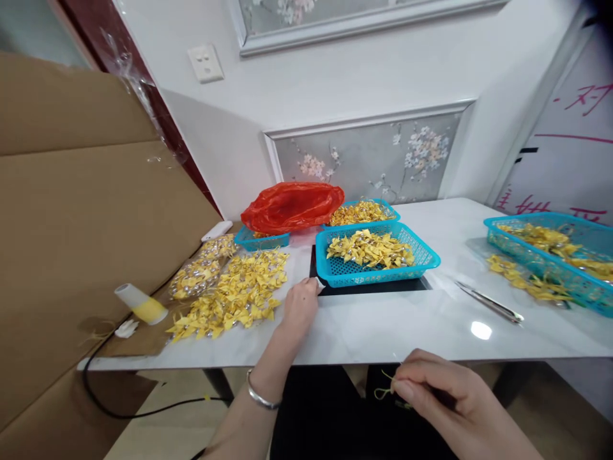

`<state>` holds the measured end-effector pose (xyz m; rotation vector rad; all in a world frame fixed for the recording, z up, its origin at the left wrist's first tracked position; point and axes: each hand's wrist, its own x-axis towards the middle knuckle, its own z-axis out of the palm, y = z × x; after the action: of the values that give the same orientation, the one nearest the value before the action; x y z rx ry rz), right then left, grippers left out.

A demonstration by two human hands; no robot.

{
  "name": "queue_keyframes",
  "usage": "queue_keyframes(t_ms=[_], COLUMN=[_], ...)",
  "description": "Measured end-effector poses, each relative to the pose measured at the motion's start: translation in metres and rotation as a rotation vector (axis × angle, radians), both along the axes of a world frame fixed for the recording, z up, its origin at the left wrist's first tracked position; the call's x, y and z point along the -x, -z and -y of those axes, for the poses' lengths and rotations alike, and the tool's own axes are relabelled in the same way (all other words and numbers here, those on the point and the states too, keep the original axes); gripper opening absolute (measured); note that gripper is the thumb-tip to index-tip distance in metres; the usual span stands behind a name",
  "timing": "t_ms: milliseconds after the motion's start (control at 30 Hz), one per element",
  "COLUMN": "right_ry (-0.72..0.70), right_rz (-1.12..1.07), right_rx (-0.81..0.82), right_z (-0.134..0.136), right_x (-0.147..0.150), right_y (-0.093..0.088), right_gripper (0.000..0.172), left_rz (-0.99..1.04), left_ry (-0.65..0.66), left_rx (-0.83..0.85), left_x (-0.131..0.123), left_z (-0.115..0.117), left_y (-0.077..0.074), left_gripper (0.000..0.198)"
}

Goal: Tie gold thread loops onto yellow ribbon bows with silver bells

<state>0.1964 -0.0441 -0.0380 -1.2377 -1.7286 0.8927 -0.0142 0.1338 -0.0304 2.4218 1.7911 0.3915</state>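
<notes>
My left hand (301, 305) rests on the white table, close to the front left corner of a blue plastic basket (378, 278). Its fingers are curled together, and a small white edge shows at the fingertips; what it is stays unclear. Yellow folded flower-like pieces with silvery beads (371, 249) are heaped in that basket. In front of the table edge, my right hand (438, 390) pinches a thin yellow-green cord (382, 393), whose looped end sticks out to the left. More yellow beaded pieces (239, 291) lie spread on the table left of my left hand.
A red plastic bag (294, 207) sits over another blue basket (262, 241). Tweezers (488, 301) lie right of centre, near a large blue basket (550, 246). At left stand a thread cone (141, 305) and a cardboard sheet (86, 211); a black cable (143, 415) hangs below.
</notes>
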Motion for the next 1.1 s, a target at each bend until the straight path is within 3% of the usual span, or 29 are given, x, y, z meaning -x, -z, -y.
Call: queue_keyframes(t_ms=[500,833,967,1100], right_ry=[0.052,0.082,0.083,0.092], right_rz=[-0.18,-0.217,-0.229,-0.212], right_rx=[0.047,0.04,-0.01,-0.104], right_z=[-0.001,0.001,0.003,0.008], right_x=[0.005,0.006,0.004,0.002], right_y=[-0.02,-0.024,-0.026,-0.025], right_gripper=[0.03,0.03,0.026,0.023], left_rz=[-0.124,0.12,0.343,0.597], left_ry=[-0.005,0.003,0.037,0.107], left_rx=[0.004,0.005,-0.036,0.084], left_x=[-0.007,-0.007,-0.006,-0.009], left_z=[0.001,-0.001,0.032,0.098], left_y=[-0.011,-0.013,-0.021,-0.03], left_gripper=[0.03,0.031,0.029,0.026])
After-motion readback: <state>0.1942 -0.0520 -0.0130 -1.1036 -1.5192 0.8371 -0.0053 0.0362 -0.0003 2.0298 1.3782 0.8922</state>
